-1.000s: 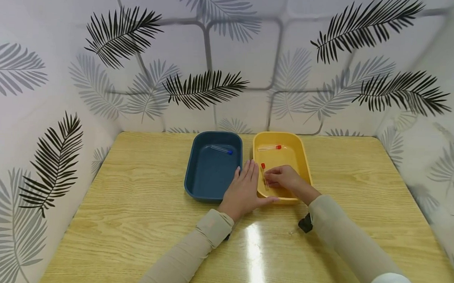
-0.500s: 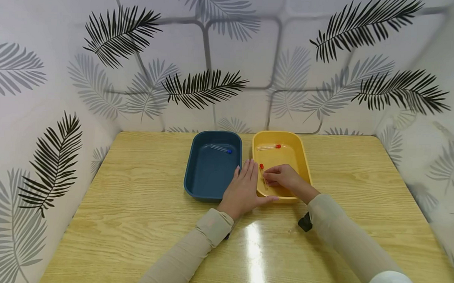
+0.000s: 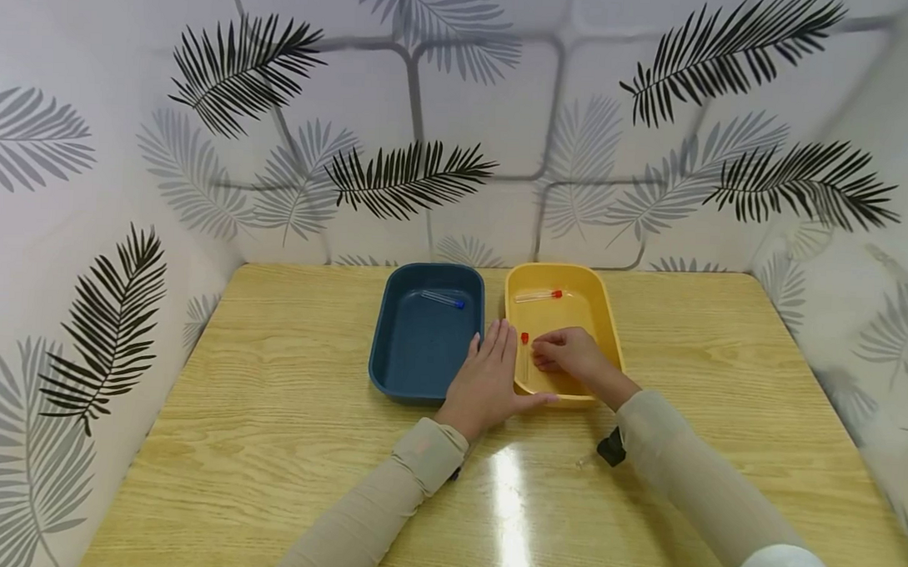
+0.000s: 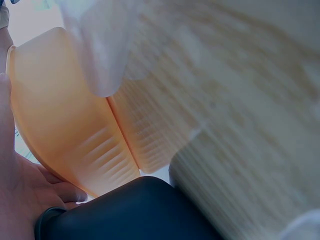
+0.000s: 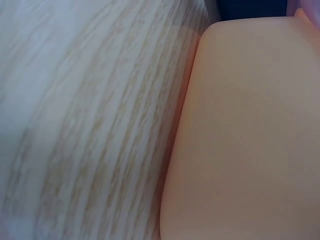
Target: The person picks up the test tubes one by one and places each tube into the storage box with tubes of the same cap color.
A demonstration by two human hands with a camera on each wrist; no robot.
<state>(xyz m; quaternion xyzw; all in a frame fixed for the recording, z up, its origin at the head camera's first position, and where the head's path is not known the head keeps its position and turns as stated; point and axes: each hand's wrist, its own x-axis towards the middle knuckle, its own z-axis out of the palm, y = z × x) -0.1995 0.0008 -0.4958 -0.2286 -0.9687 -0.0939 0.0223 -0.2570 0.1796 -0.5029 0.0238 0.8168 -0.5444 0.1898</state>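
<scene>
A yellow tray (image 3: pixel 589 322) stands right of centre near the back of the table. My left hand (image 3: pixel 484 385) rests along its left and front rim, fingers straight and thumb spread. Inside the tray, near its left wall, lies a clear tube with a red cap (image 3: pixel 525 361). Just to the right of this tube is my right hand (image 3: pixel 572 354), reaching over the front rim with bent fingers, a sliver of yellow between fingertips and tube. Another red-capped tube (image 3: pixel 538 297) lies at the back of the tray. In the right wrist view only the tray's outer wall (image 5: pixel 245 130) shows, the hand mostly hidden.
Left of the yellow tray, close beside it, is a dark blue tray (image 3: pixel 422 349) holding a clear tube with a blue cap (image 3: pixel 443 300). The wood-grain table (image 3: pixel 269 410) meets a leaf-patterned wall (image 3: pixel 475 117) behind. A small black device (image 3: pixel 611 447) sits under the right wrist.
The red-capped tube by the left wall has gone from slanted under my right fingers to lying nearly straight along the tray. My right fingers have drawn off it to the right; the left hand stays put.
</scene>
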